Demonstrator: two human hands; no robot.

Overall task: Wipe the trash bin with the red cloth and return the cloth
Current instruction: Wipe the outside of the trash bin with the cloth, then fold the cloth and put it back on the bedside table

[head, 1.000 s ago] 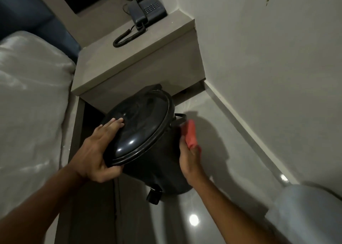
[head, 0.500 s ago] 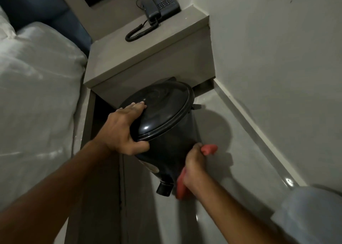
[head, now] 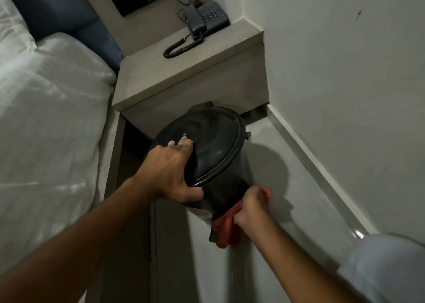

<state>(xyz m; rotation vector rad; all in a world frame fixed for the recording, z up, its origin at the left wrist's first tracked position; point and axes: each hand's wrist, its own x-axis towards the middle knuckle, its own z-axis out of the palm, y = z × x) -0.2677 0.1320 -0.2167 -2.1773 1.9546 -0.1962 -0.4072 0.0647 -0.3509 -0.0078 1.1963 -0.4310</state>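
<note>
My left hand (head: 171, 171) grips the tilted black trash bin (head: 220, 180) by its lid (head: 207, 144); my right hand (head: 250, 207) clutches the red cloth (head: 226, 231) against its lower side.

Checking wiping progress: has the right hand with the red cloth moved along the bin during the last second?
Yes. The right hand with the red cloth has moved down the trash bin, from beside the lid rim toward its base.

Single view only, from a head-worn wide-angle camera. It looks forward and steeply down into a room corner, close over the person's outstretched forearms. The bedside shelf (head: 184, 77) lies ahead at upper centre, the bed (head: 46, 118) along the left edge, the wall (head: 345, 72) on the right and the floor (head: 299, 199) below. Straight edges bow toward the frame borders.
</note>
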